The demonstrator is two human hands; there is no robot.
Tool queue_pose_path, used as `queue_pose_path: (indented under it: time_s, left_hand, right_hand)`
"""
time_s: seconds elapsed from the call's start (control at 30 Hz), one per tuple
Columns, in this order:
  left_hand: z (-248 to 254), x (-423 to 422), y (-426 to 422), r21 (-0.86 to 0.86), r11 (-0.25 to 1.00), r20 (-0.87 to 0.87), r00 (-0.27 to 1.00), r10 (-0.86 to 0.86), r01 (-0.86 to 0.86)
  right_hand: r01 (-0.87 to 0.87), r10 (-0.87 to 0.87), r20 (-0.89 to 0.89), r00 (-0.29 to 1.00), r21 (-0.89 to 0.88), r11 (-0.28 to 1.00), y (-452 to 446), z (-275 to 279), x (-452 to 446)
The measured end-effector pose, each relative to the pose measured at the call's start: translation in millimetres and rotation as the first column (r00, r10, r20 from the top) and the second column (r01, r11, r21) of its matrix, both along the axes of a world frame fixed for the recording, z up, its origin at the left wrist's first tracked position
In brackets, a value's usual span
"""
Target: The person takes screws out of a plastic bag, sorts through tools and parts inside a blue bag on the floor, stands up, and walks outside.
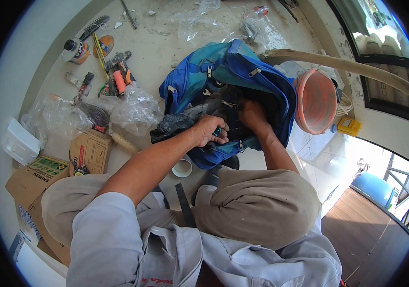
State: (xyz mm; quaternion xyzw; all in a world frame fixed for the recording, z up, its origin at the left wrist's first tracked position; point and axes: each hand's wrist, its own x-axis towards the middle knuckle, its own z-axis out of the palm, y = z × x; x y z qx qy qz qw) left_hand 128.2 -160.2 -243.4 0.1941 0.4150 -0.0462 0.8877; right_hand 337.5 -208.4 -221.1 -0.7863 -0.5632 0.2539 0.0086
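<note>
An open blue and teal bag [197, 71] lies on the floor in front of my knees, its zipped flaps spread. My left hand [210, 130] is at the bag's near left edge, fingers curled round a small teal and dark item. Beside that hand a black plastic bundle [173, 124] rests on the bag's left rim. My right hand [253, 115] reaches down inside the bag, its fingers hidden in shadow among the contents. Metal wrench ends [207, 92] show inside, near the far left of the opening.
An orange-red bucket [315, 103] stands right of the bag, with a yellow container [349, 126] beyond. Leftward lie clear plastic [137, 110], hand tools, a can [75, 50] and cardboard boxes [91, 152]. A white cup [182, 167] stands near my feet. A wooden pole [352, 65] slants at upper right.
</note>
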Motion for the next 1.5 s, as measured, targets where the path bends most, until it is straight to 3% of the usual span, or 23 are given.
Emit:
queue_pose_path:
  time_s: [0.03, 0.13, 0.23, 0.53, 0.63, 0.73, 0.83, 1.13, 1.33, 1.5]
  left_hand:
    - [1, -1, 2, 0.005, 1.0, 0.004, 1.0, -0.007, 0.007]
    - [2, -1, 2, 0.001, 1.0, 0.019, 1.0, -0.016, 0.016]
    - [2, -2, 3, -0.018, 1.0, 0.032, 0.999, -0.01, 0.011]
    - [-2, -3, 2, 0.025, 0.994, -0.046, 0.993, -0.106, 0.107]
    - [0, -1, 0, 0.04, 0.992, -0.062, 0.991, -0.118, 0.121]
    - [-2, 0, 0, 0.029, 0.994, -0.069, 0.992, -0.103, 0.105]
    - [-3, 2, -1, 0.018, 0.995, -0.063, 0.993, -0.101, 0.102]
    - [-4, 1, 0, 0.009, 0.999, -0.046, 0.998, -0.044, 0.044]
    - [-4, 2, -1, 0.025, 0.999, -0.039, 0.999, -0.038, 0.039]
    - [-3, 0, -1, 0.025, 1.0, -0.045, 0.999, 0.019, -0.018]
  right_hand:
    - [-0.033, 0.031, -0.018, 0.999, -0.091, 0.995, 3, 0, 2]
    - [0.148, -0.138, -0.078, 0.987, 0.15, 0.978, -1, 0, -2]
    - [0.152, -0.144, -0.063, 0.988, 0.167, 0.974, -1, -4, -2]
    - [-0.091, 0.061, -0.225, 0.972, -0.123, 0.988, -15, 11, -3]
    - [-0.235, 0.212, -0.154, 0.965, -0.147, 0.961, -21, 1, -11]
    - [-0.292, 0.291, -0.043, 0.956, -0.251, 0.923, -24, -11, -22]
    - [-0.322, 0.326, -0.026, 0.945, -0.232, 0.918, -26, -17, -25]
    - [-0.282, 0.272, -0.075, 0.959, -0.241, 0.929, -28, -17, -15]
    - [-0.304, 0.315, 0.004, 0.949, -0.241, 0.921, -29, -9, -28]
    - [-0.223, 0.224, -0.017, 0.974, -0.192, 0.956, -25, 6, -26]
